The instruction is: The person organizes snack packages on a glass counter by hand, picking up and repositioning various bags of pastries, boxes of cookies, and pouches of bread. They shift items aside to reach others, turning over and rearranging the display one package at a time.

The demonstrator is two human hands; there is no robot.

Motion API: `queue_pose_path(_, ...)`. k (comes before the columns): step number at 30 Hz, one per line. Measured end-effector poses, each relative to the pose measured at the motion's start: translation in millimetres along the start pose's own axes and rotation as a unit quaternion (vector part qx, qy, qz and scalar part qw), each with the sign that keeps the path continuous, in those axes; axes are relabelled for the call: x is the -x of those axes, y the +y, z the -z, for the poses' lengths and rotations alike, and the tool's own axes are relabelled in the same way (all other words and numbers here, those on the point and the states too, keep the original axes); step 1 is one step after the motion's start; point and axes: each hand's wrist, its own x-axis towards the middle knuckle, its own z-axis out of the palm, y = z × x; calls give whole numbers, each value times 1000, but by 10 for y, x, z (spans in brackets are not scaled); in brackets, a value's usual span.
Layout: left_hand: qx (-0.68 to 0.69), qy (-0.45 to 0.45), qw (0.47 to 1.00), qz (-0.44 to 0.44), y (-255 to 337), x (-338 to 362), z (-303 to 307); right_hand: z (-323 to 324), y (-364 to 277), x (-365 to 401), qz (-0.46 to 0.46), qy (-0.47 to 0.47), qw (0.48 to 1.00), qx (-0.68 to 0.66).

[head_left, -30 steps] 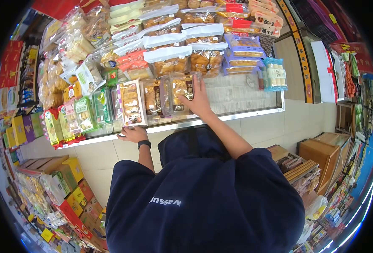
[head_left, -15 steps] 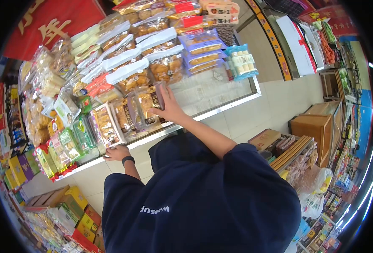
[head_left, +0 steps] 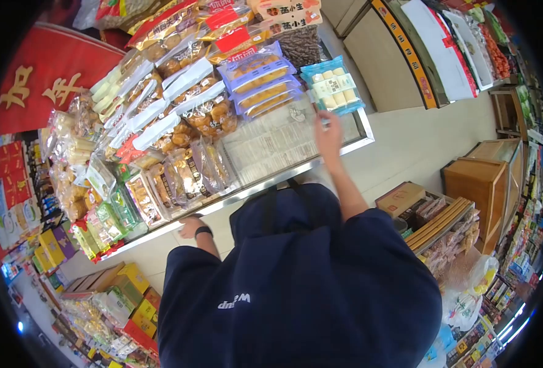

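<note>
My right hand (head_left: 328, 138) is at the right end of the display counter, its fingers closed beside a light-blue packet of pale rolls (head_left: 335, 88). A small piece shows at the fingertips, too small to name. My left hand (head_left: 191, 227), with a dark wristband, is at the counter's front metal edge (head_left: 265, 182), fingers loosely apart and holding nothing. Nearest to it stand a clear pack of baked snacks (head_left: 144, 199) and brown-and-gold snack packets (head_left: 188, 175). Purple-edged bread packets (head_left: 262, 80) lie left of the blue packet.
Bagged pastries (head_left: 210, 116) fill the counter's middle, beside a red banner (head_left: 44, 80). Behind me are cartons (head_left: 139, 306) on the left and an open box of goods (head_left: 428, 221) on the right. A wooden cabinet (head_left: 477, 178) stands farther right.
My right hand has left the brown-and-gold packets and moved right to the light-blue packet. My left hand stays near the front edge. The view has shifted, bringing more of the red banner into sight.
</note>
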Motion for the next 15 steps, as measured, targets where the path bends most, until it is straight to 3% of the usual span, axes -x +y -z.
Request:
queue_pose_path(1,7,-50,993,109,82,125,-12,206,70,-196,29,51,998,31)
queue_pose_path(2,119,-91,967,208,331,415,182,363,274,-401,61,70,989,117)
queue_pose_path(3,229,-133,916,303,635,739,396,506,425,-602,61,64,984,153)
queue_pose_path(5,398,-156,814,392,898,1037,343,658,713,-958,47,40,978,197)
queue_pose_path(8,314,-203,846,380,1101,1309,517,696,989,-1163,-25,-60,978,199)
queue_pose_path(10,373,-191,799,432,1136,1312,541,730,890,-1342,-97,-166,966,172)
queue_pose_path(12,325,-147,807,470,1377,1433,699,771,885,-1449,-96,-218,955,177)
queue_pose_path(13,255,-149,846,444,1115,1240,351,795,909,-1479,-95,-241,949,181)
queue_pose_path(15,190,-159,868,430,859,1055,61,792,1121,-1465,-129,-270,949,102)
